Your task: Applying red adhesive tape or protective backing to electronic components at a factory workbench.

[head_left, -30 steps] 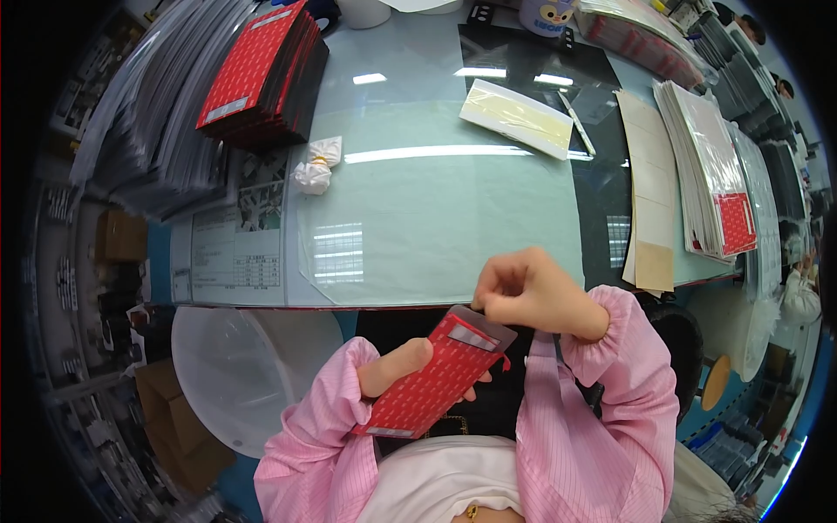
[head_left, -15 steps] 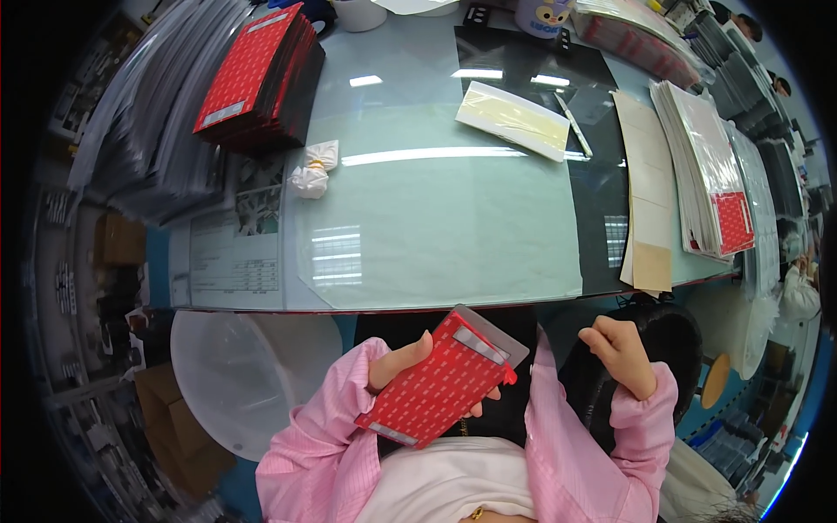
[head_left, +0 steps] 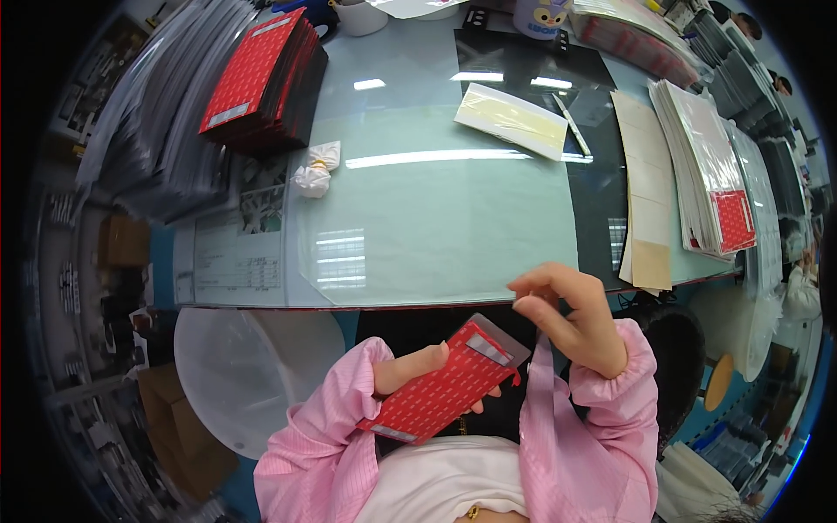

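- While the left grip (head_left: pixel 405 370) is clasped around the red sleeve (head_left: pixel 436 394), thumb on top and fingertips beneath, a light, even squeeze would seem best, since hard pressure could bow it.
- The right grip (head_left: pixel 577 322) is empty, thumb and forefinger parted; any pinch at the gray sheet (head_left: pixel 507 337) projecting from the sleeve's upper end should probably be flat and square, clear of the red tab (head_left: pixel 516 379).
- The sleeve lies slantwise across the left grip, on the person's side of the counter (head_left: pixel 436 235), its upper end near the right grip but not touching.
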### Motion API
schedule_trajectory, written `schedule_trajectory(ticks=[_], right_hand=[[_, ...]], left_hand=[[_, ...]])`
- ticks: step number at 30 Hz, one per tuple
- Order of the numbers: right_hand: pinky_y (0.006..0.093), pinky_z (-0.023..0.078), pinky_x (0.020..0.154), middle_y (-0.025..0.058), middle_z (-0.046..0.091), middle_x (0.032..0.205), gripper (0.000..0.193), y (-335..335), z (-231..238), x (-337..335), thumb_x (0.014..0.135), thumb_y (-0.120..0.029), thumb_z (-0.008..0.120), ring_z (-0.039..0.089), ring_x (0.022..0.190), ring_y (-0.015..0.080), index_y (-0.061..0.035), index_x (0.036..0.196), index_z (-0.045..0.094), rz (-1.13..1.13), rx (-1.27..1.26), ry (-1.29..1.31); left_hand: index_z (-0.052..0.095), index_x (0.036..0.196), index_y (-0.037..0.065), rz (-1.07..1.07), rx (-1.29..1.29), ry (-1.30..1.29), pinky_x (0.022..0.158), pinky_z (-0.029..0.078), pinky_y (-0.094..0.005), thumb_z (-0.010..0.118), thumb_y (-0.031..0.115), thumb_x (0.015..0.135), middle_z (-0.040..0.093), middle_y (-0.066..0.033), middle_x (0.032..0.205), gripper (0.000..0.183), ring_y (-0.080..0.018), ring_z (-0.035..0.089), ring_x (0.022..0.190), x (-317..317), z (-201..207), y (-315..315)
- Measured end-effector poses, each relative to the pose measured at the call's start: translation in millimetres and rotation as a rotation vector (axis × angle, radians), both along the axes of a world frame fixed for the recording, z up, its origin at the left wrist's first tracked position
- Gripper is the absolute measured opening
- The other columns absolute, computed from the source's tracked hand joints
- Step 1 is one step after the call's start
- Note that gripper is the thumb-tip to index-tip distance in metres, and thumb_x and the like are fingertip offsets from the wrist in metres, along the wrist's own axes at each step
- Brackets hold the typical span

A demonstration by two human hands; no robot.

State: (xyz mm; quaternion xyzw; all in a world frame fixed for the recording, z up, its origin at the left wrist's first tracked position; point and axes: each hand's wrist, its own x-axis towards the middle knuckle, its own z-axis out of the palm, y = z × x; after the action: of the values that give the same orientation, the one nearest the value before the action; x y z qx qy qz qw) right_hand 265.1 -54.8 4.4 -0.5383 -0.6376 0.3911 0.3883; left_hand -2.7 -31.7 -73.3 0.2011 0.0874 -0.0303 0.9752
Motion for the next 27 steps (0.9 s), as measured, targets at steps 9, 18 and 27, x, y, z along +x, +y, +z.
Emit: schedule_trajectory(ticks=[9, 18, 27], right_hand=[[0.0289, 0.051, 0.063, 0.0099, 0.068, 0.082, 0.006, 20.5, 3.0, -8.4, 0.093, -0.001, 0.068, 0.065, 0.071, 0.0181, 0.0025, 0.095, 0.072, 0.213, -0.056, -0.042], [0.041, 0.053, 0.064, 0.0176, 0.067, 0.076, 0.013, 35.4, 23.2, -9.2, 0.086, -0.008, 0.068, 0.064, 0.066, 0.0358, 0.0042, 0.084, 0.071, 0.404, -0.167, -0.161], [0.0332, 0.051, 0.056, 0.0133, 0.064, 0.067, 0.008, 42.7, 11.0, -7.4, 0.076, -0.002, 0.071, 0.062, 0.057, 0.0244, 0.0045, 0.081, 0.071, 0.543, -0.126, -0.369]], left_hand=[[0.043, 0.15, 0.004, 0.013, 0.172, 0.179, 0.087, 0.055, -0.0338, 0.045, 0.075, 0.097, 0.061, -0.0124, 0.131, 0.089, -0.0171, 0.064, 0.106, 5.3, 17.0, 5.3], [0.046, 0.148, 0.006, -0.056, 0.327, 0.252, 0.089, 0.052, -0.0338, 0.042, 0.073, 0.1, 0.06, -0.0127, 0.125, 0.083, -0.0173, 0.063, 0.102, 4.9, 20.9, 9.7], [0.045, 0.15, 0.007, -0.203, 0.491, 0.309, 0.088, 0.052, -0.0337, 0.037, 0.069, 0.104, 0.061, -0.0123, 0.121, 0.078, -0.0173, 0.063, 0.094, 6.2, 15.9, 15.1]])
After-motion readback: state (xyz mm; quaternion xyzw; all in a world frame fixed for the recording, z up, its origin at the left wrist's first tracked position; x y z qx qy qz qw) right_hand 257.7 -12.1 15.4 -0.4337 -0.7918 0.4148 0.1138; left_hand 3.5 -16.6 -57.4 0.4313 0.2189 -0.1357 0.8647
